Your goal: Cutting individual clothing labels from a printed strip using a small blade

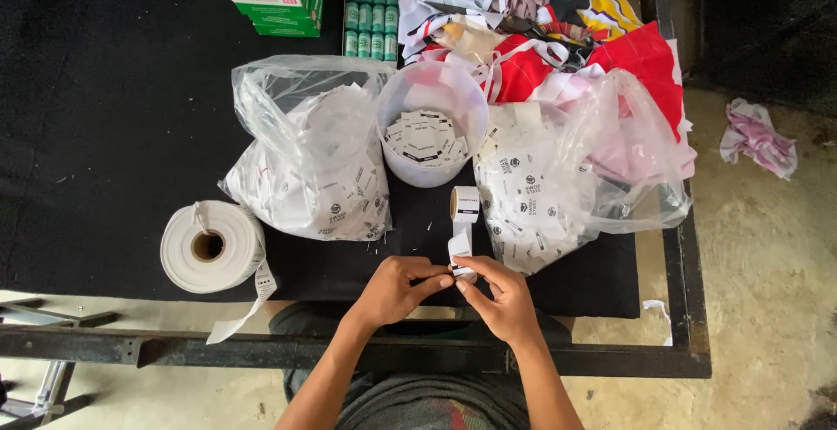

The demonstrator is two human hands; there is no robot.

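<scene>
Label strip (460, 254): pinched between both hands at the black table's (105, 116) near edge, running up to a small roll (465, 204).
Far left: big white roll (212, 246).
Left hand (394, 290): fingertips clamped on the strip.
Middle: tub (432, 133) of cut labels, between two clear bags.
Right hand (504, 301): fingers closed on the strip.

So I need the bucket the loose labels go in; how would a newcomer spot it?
On the black table, look between the two clear plastic bags of labels. The translucent white bucket stands there upright and open. Unlike the bags, it is rigid and round.
</scene>
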